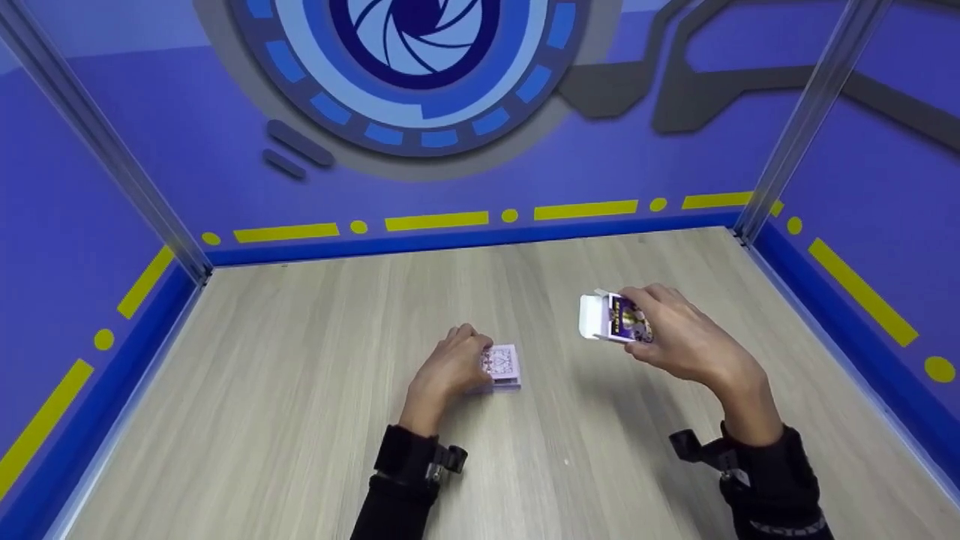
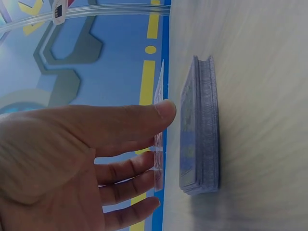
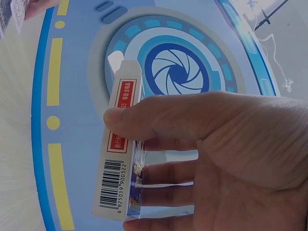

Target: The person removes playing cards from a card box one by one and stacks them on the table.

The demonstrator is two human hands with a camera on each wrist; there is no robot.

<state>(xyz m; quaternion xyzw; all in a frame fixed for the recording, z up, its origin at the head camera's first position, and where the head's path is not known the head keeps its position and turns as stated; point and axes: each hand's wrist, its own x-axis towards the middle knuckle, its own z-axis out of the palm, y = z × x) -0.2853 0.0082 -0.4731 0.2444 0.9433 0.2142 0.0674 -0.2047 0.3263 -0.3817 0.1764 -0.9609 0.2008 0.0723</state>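
My left hand (image 1: pixel 448 364) pinches a thin patterned playing card (image 2: pixel 159 175) between thumb and fingers; whether it is one card or a few together, I cannot tell. Just beneath it, a deck of playing cards (image 2: pixel 207 130) lies stacked on the table, its edges slightly uneven, with a gap between it and the held card. In the head view the held card hides much of the deck. To the right, my right hand (image 1: pixel 694 337) grips a small card box (image 1: pixel 630 321) above the table. The box's white end flap (image 1: pixel 591 316) stands open toward the left.
The pale wood-grain table (image 1: pixel 300 420) spreads around both hands. Blue-purple printed panels (image 1: pixel 450 187) with yellow dashes wall it at the back and sides, joined by metal corner posts (image 1: pixel 802 112).
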